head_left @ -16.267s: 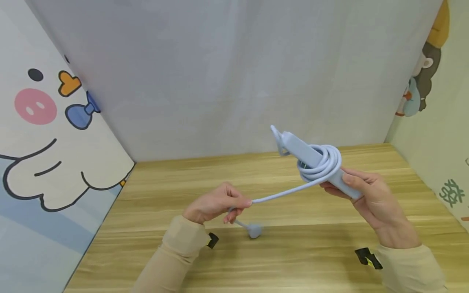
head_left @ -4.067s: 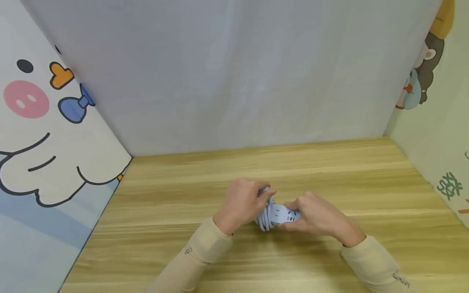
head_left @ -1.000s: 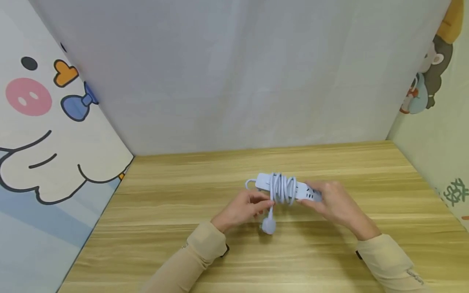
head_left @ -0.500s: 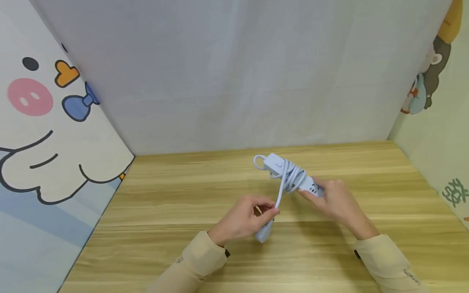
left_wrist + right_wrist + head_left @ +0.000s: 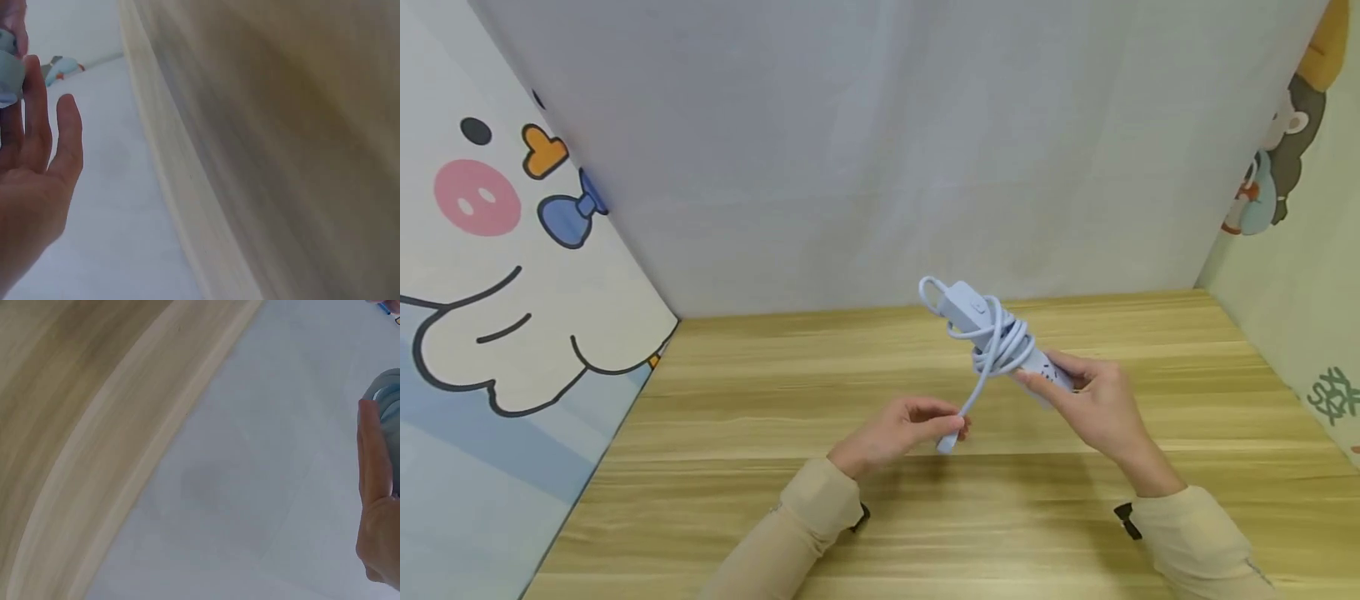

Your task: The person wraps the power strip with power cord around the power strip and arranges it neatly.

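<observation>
A pale blue power strip [image 5: 967, 307] is tilted above the table, its switch end up and to the left. My right hand [image 5: 1101, 408] grips its lower socket end between thumb and fingers. Several turns of its cord [image 5: 1002, 343] wrap the strip's middle, and one stretch crosses over them down to my left hand [image 5: 904, 433]. There, thumb and fingers pinch the cord close to the plug [image 5: 947, 444], which pokes out below them. The left wrist view catches the plug [image 5: 10, 78] at its edge; the right wrist view shows coiled cord [image 5: 389, 394] past my fingers.
The wooden table [image 5: 760, 367] lies under both hands. Behind it hangs a grey-white curtain [image 5: 880, 167]. Panels with cartoon prints stand on the left [image 5: 497, 275] and right [image 5: 1285, 275].
Over the last second the strip has risen and tilted more steeply in my right hand. My left hand has kept the cord near the plug. Earlier the cord was partly unwound, later both hands were low.
</observation>
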{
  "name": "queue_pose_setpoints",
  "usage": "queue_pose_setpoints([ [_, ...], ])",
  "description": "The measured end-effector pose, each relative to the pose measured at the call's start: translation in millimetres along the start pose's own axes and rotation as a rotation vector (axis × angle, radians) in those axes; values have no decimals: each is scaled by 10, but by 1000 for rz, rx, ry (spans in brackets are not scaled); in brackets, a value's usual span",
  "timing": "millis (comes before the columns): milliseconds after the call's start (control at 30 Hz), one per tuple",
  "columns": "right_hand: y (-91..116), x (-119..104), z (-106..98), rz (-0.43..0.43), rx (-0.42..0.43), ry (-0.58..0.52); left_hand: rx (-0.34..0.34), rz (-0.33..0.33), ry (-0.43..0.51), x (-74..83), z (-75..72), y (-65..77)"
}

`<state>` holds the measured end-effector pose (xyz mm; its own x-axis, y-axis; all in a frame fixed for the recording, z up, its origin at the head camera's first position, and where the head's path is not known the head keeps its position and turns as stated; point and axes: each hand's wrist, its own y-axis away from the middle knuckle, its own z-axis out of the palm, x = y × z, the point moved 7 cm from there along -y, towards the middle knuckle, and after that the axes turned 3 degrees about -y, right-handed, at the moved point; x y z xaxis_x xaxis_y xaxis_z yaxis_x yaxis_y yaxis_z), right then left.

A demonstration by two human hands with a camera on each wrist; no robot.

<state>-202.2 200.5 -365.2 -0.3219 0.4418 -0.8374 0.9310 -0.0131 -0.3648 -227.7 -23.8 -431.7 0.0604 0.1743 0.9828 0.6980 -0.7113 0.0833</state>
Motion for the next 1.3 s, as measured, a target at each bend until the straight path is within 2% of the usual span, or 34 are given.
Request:
queue_pose_setpoints([
  [200,22,79,67,90,-164,-266,-59,23,-26,-7,-95,-89],
  [400,31,169,59,162,-209,-448,-77,44,18,33,-134,-62],
  [500,45,153,94,143,-275,-545,-116,35,39,-29,-109,-76],
  [633,75,102,129,85,-375,-638,-113,23,60,-110,-168,-98],
  [733,105,61,170,32,-472,-718,-130,18,36,-122,-199,-112],
  [833,143,43,210,-11,-560,-817,-186,10,1,-104,-168,-120],
  [967,184,52,212,-45,-604,-933,-227,2,-40,-66,-134,-114],
  [1033,204,67,209,-35,-614,-956,-233,-2,-65,-55,-138,-109],
  [1100,225,82,207,-11,-624,-933,-246,-1,-89,-56,-146,-108],
  [1233,268,68,218,-16,-692,-789,-277,35,-89,-75,-187,-126],
  [1300,283,41,236,-35,-747,-696,-276,31,-97,-89,-222,-143],
])
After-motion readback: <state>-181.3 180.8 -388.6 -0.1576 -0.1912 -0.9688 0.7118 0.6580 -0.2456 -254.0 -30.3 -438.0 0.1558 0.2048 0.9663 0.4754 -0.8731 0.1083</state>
